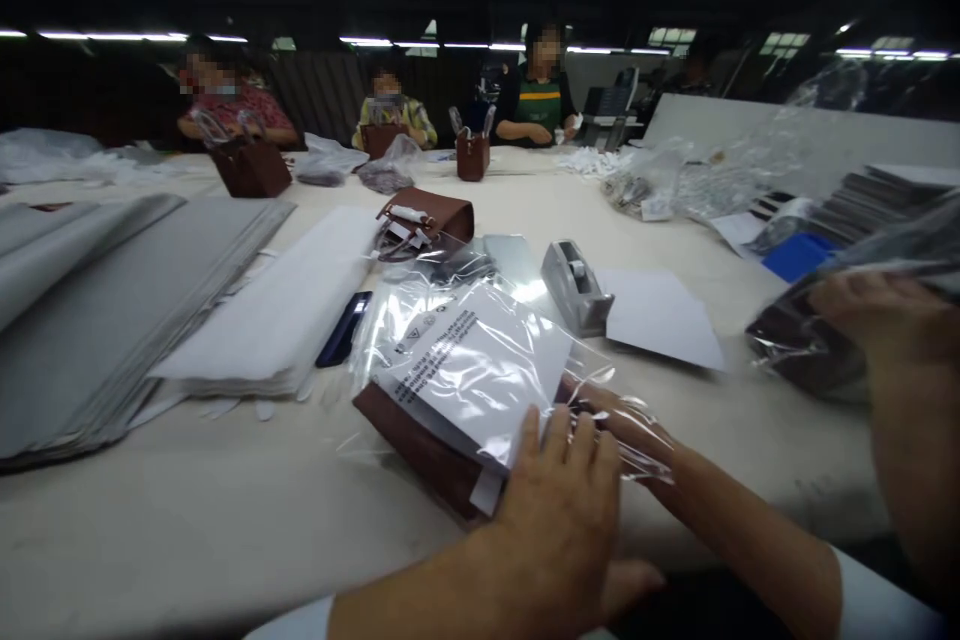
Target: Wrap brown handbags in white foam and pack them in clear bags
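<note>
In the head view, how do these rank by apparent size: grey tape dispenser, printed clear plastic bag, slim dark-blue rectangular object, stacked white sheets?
1. Printed clear plastic bag
2. Stacked white sheets
3. Grey tape dispenser
4. Slim dark-blue rectangular object

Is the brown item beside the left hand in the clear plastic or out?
In. The clear plastic spreads over the brown item and past its left edge, glare crossing the white sheet.
</note>
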`<state>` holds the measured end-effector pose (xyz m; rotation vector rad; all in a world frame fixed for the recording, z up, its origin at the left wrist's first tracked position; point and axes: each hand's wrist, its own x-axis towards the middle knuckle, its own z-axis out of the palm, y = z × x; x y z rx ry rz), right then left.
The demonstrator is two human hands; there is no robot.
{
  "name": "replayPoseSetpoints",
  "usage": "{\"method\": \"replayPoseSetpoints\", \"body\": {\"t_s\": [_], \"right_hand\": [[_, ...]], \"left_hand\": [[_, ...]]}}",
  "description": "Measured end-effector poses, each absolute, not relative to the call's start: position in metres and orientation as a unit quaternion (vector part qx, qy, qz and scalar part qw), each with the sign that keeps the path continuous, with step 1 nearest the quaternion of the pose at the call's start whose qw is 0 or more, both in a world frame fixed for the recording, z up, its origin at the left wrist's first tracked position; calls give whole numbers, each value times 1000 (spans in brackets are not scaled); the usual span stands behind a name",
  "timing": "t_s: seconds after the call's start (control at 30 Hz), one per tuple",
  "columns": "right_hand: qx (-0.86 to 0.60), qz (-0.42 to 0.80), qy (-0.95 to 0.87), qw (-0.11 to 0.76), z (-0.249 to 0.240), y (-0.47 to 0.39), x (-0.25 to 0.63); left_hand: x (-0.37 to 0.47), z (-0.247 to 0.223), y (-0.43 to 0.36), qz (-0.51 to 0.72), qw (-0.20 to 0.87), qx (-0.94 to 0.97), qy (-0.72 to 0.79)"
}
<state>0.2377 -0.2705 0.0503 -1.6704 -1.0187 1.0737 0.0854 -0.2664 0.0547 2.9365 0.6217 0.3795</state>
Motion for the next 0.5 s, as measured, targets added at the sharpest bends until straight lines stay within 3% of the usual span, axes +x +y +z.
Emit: {"method": "replayPoseSetpoints", "body": {"t_s": [0.23,0.4,0.5], "right_hand": [[-551,610,-226,523,60,-241,218],[-483,643,-253,537,107,-218,217],[-494,518,-460,526,129,-217,230]], "left_hand": [[51,28,-272,230,-67,940,241],[44,88,-222,307,-51,904,292],[26,131,-184,291,55,874,385]]}}
